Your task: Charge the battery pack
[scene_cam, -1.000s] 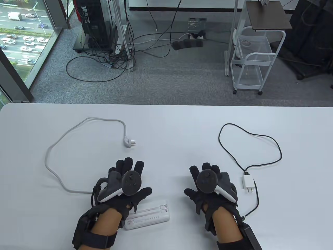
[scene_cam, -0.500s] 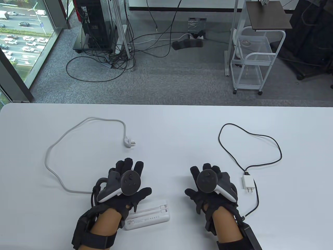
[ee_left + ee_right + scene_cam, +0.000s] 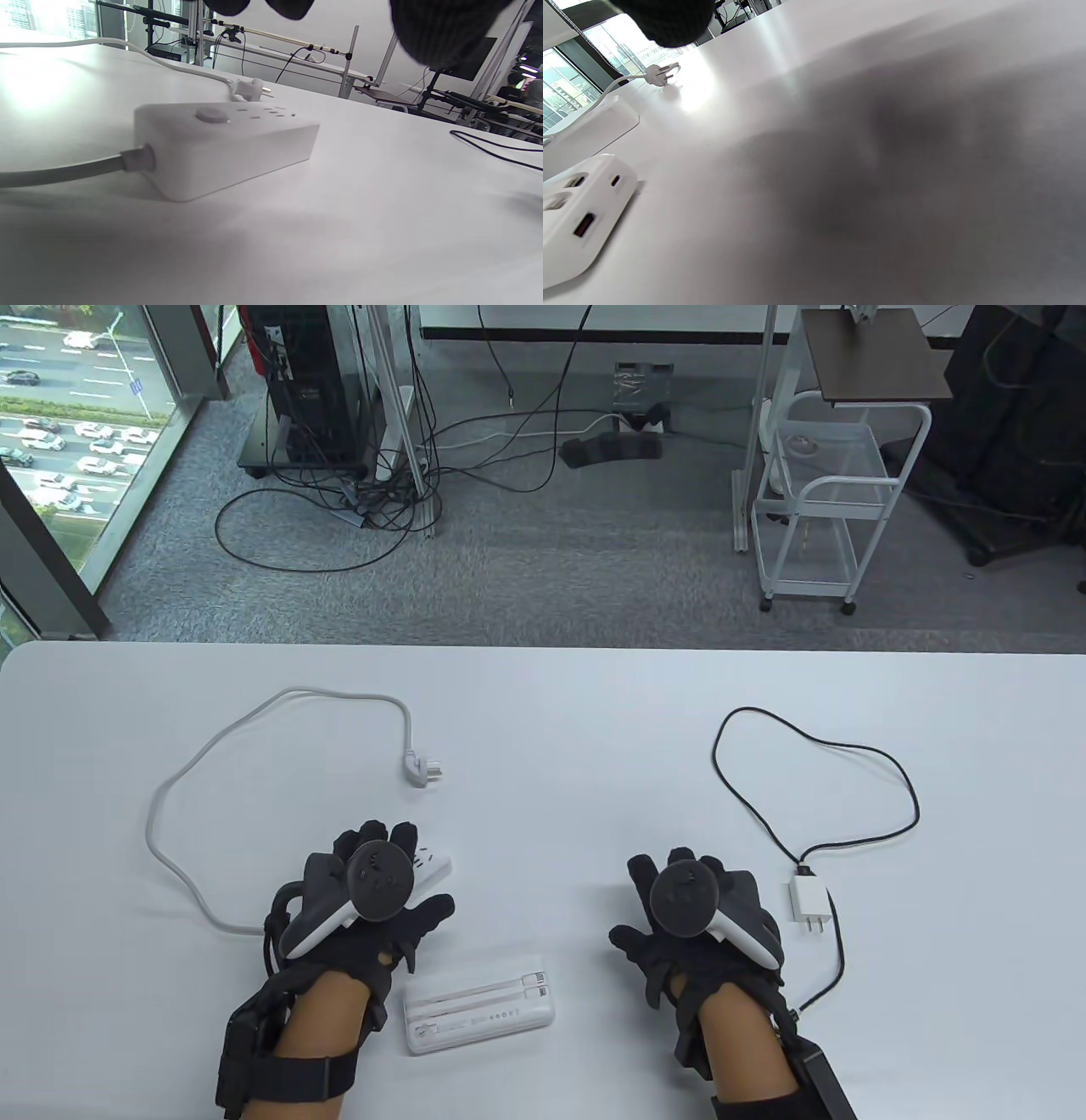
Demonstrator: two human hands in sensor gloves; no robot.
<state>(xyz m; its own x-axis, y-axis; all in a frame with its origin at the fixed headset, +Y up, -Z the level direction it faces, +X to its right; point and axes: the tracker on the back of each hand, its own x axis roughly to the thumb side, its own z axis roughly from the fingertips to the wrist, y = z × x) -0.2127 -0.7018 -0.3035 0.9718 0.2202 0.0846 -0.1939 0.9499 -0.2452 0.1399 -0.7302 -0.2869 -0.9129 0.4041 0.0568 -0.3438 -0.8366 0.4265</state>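
White table [image 3: 560, 704] carries everything; landmark is the battery pack [image 3: 479, 1004], flat near the front edge. Power strip [image 3: 220, 144] sits up-left of it, its grey cord [image 3: 182, 780] looping left and back to a loose plug [image 3: 424, 770] farther up. Right of the pack: white wall adapter [image 3: 807, 903] with a black cable [image 3: 814, 768] looped behind it.

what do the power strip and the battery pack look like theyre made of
Power strip: seemingly matte white moulded plastic, with rounded edges, a soft even sheen and a grey, rubbery-looking cord.
Battery pack: likely smooth white plastic with a slight gloss, given its rounded corners and cleanly cut ports in the right wrist view.
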